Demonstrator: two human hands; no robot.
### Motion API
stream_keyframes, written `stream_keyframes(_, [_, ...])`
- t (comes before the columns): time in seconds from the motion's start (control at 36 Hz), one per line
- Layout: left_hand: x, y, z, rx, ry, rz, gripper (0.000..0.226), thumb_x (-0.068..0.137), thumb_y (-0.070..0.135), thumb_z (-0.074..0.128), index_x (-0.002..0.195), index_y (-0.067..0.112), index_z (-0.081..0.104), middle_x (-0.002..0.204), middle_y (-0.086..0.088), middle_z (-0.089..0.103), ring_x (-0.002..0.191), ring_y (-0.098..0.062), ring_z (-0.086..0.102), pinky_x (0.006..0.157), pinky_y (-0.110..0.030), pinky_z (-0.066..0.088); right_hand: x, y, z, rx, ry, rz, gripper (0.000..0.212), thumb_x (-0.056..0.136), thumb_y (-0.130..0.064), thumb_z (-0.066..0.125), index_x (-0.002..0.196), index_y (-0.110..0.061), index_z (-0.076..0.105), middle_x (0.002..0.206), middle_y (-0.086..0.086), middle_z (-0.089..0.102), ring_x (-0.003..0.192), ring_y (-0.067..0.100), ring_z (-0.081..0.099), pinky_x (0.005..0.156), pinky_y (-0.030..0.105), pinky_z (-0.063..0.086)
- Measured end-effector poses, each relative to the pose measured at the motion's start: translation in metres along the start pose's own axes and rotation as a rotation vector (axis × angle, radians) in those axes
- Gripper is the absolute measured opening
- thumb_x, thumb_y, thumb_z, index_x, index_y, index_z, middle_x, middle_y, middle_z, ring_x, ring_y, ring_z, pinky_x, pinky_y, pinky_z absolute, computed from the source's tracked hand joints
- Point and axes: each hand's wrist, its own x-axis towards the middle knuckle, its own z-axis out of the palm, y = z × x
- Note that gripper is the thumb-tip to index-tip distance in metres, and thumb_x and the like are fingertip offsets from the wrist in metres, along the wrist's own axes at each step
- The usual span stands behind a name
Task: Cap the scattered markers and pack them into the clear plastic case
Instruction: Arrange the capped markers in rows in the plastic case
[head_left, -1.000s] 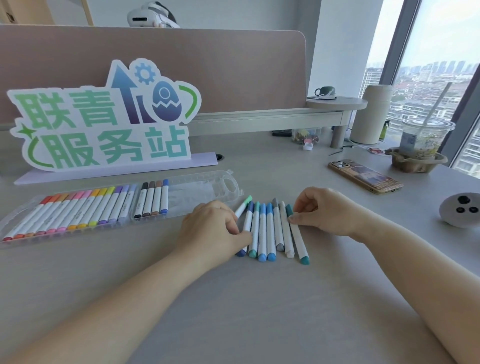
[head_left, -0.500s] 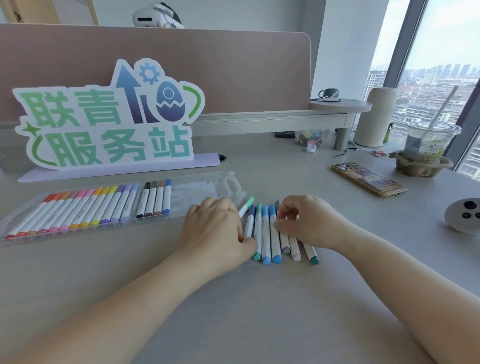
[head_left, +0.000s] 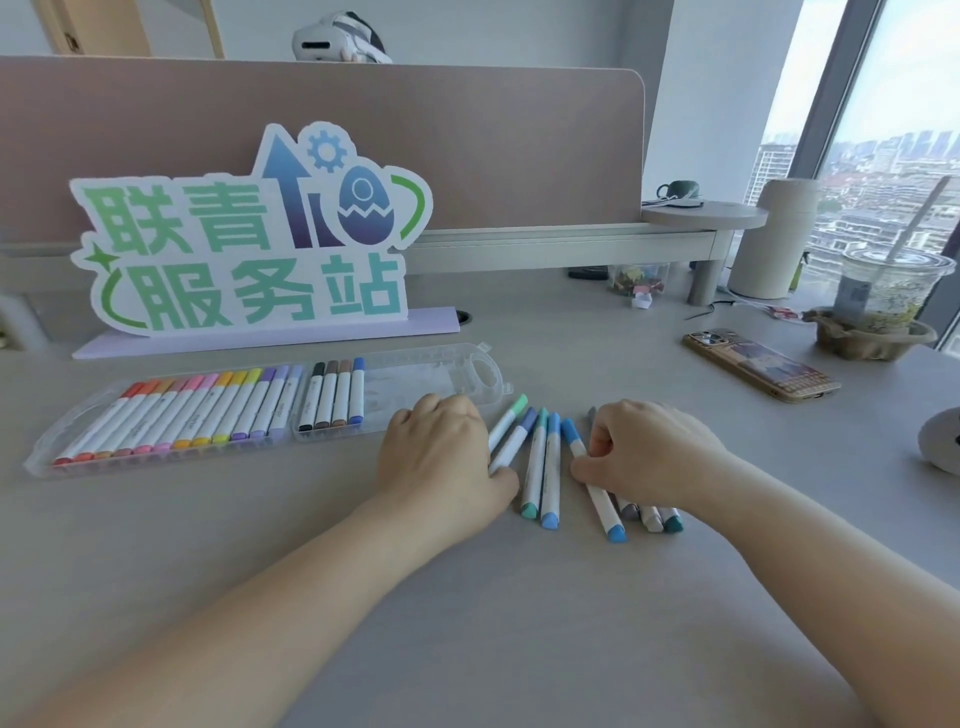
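A clear plastic case (head_left: 447, 371) lies open on the desk. It holds a row of several capped markers (head_left: 197, 415) on its left and a few dark ones (head_left: 332, 397) in the middle. Several capped blue, green and grey markers lie loose to its right. My left hand (head_left: 441, 457) rests on the leftmost loose markers (head_left: 511, 439), fingers curled over them. Two teal and blue markers (head_left: 543, 467) lie between my hands. My right hand (head_left: 644, 457) pinches a blue-capped marker (head_left: 602, 506) and covers the grey and green ones (head_left: 652, 517).
A cut-out sign (head_left: 249, 244) stands behind the case. A phone (head_left: 761, 371) lies to the right, with an iced drink cup (head_left: 883, 296) in a paper holder beyond it. A round grey object (head_left: 940, 441) sits at the right edge. A desk shelf (head_left: 571, 241) runs along the back.
My right hand has curled over the right-hand markers and pulled them apart from the teal and blue pair, opening a gap. My left hand stays on the leftmost markers.
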Motion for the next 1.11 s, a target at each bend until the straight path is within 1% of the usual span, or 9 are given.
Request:
stream_keyframes(0.08, [-0.001, -0.005, -0.002, -0.046, 0.035, -0.027, 0.021, 0.081, 0.038, 0.055, 0.078, 0.019, 0.064, 0.100, 0.010, 0.055, 0.096, -0.015, 0.046, 0.083, -0.029, 0.038, 0.000, -0.001, 0.001, 0.011, 0.033, 0.021, 0.028, 0.082, -0.043, 0.056, 0.073, -0.017, 0.054, 0.073, -0.002, 0.058, 0.064, 0.016, 0.050, 0.051, 0.027, 0.036])
stream_keyframes(0.22, [0.000, -0.013, -0.006, -0.299, 0.090, -0.144, 0.017, 0.079, 0.035, 0.066, 0.070, 0.020, 0.068, 0.097, 0.012, 0.059, 0.097, -0.013, 0.053, 0.082, -0.030, 0.043, 0.000, 0.001, 0.000, 0.142, 0.070, 0.071, 0.031, 0.083, -0.042, 0.055, 0.083, -0.011, 0.062, 0.074, 0.003, 0.061, 0.068, 0.019, 0.054, 0.057, 0.029, 0.042])
stream_keyframes(0.36, [0.004, -0.021, -0.006, -0.469, 0.102, -0.210, 0.017, 0.080, 0.036, 0.069, 0.069, 0.023, 0.066, 0.099, 0.014, 0.058, 0.097, -0.010, 0.055, 0.082, -0.027, 0.044, 0.001, 0.002, -0.004, 0.323, 0.089, 0.057, 0.032, 0.088, -0.041, 0.054, 0.094, -0.011, 0.065, 0.091, 0.007, 0.067, 0.083, 0.022, 0.060, 0.075, 0.036, 0.051])
stream_keyframes(0.56, [0.015, -0.052, -0.024, -0.525, 0.098, -0.343, 0.019, 0.080, 0.037, 0.070, 0.067, 0.023, 0.068, 0.097, 0.009, 0.064, 0.094, -0.014, 0.059, 0.082, -0.034, 0.050, 0.020, -0.002, -0.034, 0.603, -0.033, 0.091, 0.028, 0.089, -0.036, 0.060, 0.085, -0.009, 0.068, 0.071, 0.003, 0.059, 0.065, 0.015, 0.049, 0.065, 0.026, 0.042])
stream_keyframes(0.67, [0.025, -0.082, -0.033, -0.664, 0.037, -0.493, 0.030, 0.079, 0.027, 0.070, 0.063, 0.001, 0.069, 0.080, -0.004, 0.073, 0.076, 0.000, 0.067, 0.078, -0.041, 0.055, 0.046, -0.027, -0.036, 0.575, -0.016, -0.010, 0.024, 0.091, -0.034, 0.059, 0.090, -0.012, 0.068, 0.070, -0.001, 0.062, 0.062, 0.011, 0.052, 0.061, 0.022, 0.043])
stream_keyframes(0.75, [0.028, -0.099, -0.029, -0.797, 0.039, -0.609, 0.020, 0.075, 0.018, 0.070, 0.067, -0.001, 0.071, 0.090, 0.004, 0.071, 0.056, -0.010, 0.063, 0.074, -0.039, 0.057, 0.067, -0.049, -0.025, 0.647, -0.027, -0.068, 0.014, 0.089, -0.029, 0.060, 0.097, -0.018, 0.066, 0.073, -0.007, 0.066, 0.059, 0.005, 0.055, 0.056, 0.017, 0.042])
stream_keyframes(0.89, [0.036, -0.118, -0.016, -0.724, 0.034, -0.692, 0.021, 0.063, 0.028, 0.060, 0.045, 0.018, 0.064, 0.061, 0.003, 0.069, 0.067, -0.018, 0.069, 0.079, -0.039, 0.054, 0.098, -0.082, -0.005, 0.719, -0.111, -0.090, 0.015, 0.086, -0.024, 0.063, 0.099, -0.018, 0.065, 0.082, -0.004, 0.070, 0.057, 0.005, 0.055, 0.056, 0.016, 0.041])
stream_keyframes(0.97, [0.045, -0.121, -0.009, -0.529, 0.081, -0.720, 0.028, 0.074, 0.033, 0.058, 0.053, 0.016, 0.066, 0.054, 0.005, 0.067, 0.063, -0.018, 0.062, 0.067, -0.030, 0.046, 0.113, -0.098, 0.003, 0.701, -0.163, -0.102, 0.015, 0.086, -0.026, 0.064, 0.098, -0.018, 0.065, 0.089, -0.001, 0.071, 0.062, 0.007, 0.056, 0.063, 0.020, 0.045])
stream_keyframes(1.11, [0.055, -0.123, 0.003, -0.361, 0.087, -0.710, 0.029, 0.072, 0.041, 0.058, 0.058, 0.016, 0.065, 0.057, 0.006, 0.067, 0.073, -0.016, 0.063, 0.072, -0.032, 0.046, 0.130, -0.114, 0.007, 0.692, -0.174, -0.117, 0.015, 0.086, -0.028, 0.064, 0.097, -0.017, 0.065, 0.093, 0.003, 0.070, 0.069, 0.011, 0.056, 0.069, 0.024, 0.047])
